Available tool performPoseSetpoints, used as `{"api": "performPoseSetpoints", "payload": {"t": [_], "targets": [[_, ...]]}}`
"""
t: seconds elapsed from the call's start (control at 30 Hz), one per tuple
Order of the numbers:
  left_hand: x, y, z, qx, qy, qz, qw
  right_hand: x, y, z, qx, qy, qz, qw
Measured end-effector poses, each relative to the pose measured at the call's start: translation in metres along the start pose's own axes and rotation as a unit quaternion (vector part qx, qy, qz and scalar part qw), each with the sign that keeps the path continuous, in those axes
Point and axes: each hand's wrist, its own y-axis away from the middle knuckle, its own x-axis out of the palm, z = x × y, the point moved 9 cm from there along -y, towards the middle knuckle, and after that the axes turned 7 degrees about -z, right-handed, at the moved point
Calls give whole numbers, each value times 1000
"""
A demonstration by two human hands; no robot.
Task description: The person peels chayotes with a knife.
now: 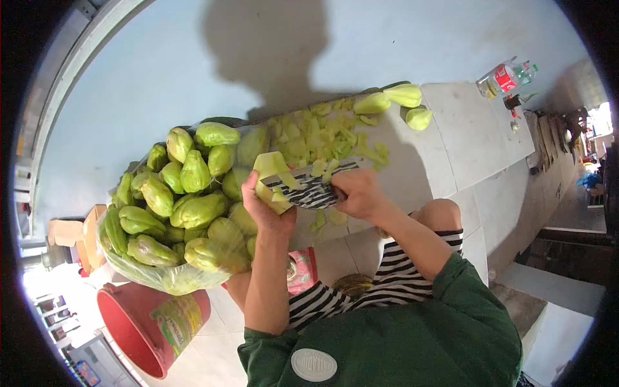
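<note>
In my left hand is a partly peeled chayote, pale green and wet-looking, its fingers wrapped round it. My right hand grips a wide-bladed knife, its shiny blade mirroring striped cloth. The blade lies against the chayote, and bits of peel cling to it. Beneath and beyond both hands, a heap of green peelings covers part of the tiled ledge. Farther right on the ledge are three peeled pale chayotes.
A large clear plastic bag full of unpeeled green chayotes stands at left. Below it a red bucket lies tilted. A plastic bottle rests at the ledge's far right, near the wall. A cardboard box is at far left.
</note>
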Motion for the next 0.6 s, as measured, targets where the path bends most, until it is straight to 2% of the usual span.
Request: {"api": "performPoseSetpoints", "payload": {"t": [0.03, 0.1, 0.2, 0.23, 0.27, 0.33, 0.37, 0.4, 0.47, 0.5, 0.53, 0.6], "targets": [[-1, -2, -2, 2, 1, 3, 1000, 0, -1, 3, 2, 4, 33, 999], [8, -2, -5, 10, -28, 88, 996, 0, -2, 8, 4, 10, 68, 998], [7, 3, 1, -2, -34, 94, 995, 2, 1, 16, -33, 7, 54, 998], [3, 4, 0, 17, -22, 57, 998, 4, 0, 1, 19, -26, 38, 999], [4, 4, 1, 16, -24, 59, 998, 2, 0, -11, 69, -58, 19, 996], [0, 1, -4, 26, -31, 37, 998, -4, -2, -1, 66, -46, 40, 996], [7, 2, -2, 6, -12, 85, 996, -4, -4, 4, 63, -36, 66, 995], [4, -1, -3, 7, -10, 85, 996, -6, -5, 6, 62, -35, 67, 995], [10, -2, 1, -12, -19, 165, 986, -8, -5, 23, -16, -56, 69, 996], [14, 1, -1, 0, -28, 172, 985, -5, -3, 21, -13, -58, 69, 996], [16, 5, 0, -2, -30, 170, 985, -2, -1, 12, 9, -55, 62, 997], [2, 2, -6, 40, -40, 40, 998, 2, 5, -1, 32, -49, 51, 997]]}}
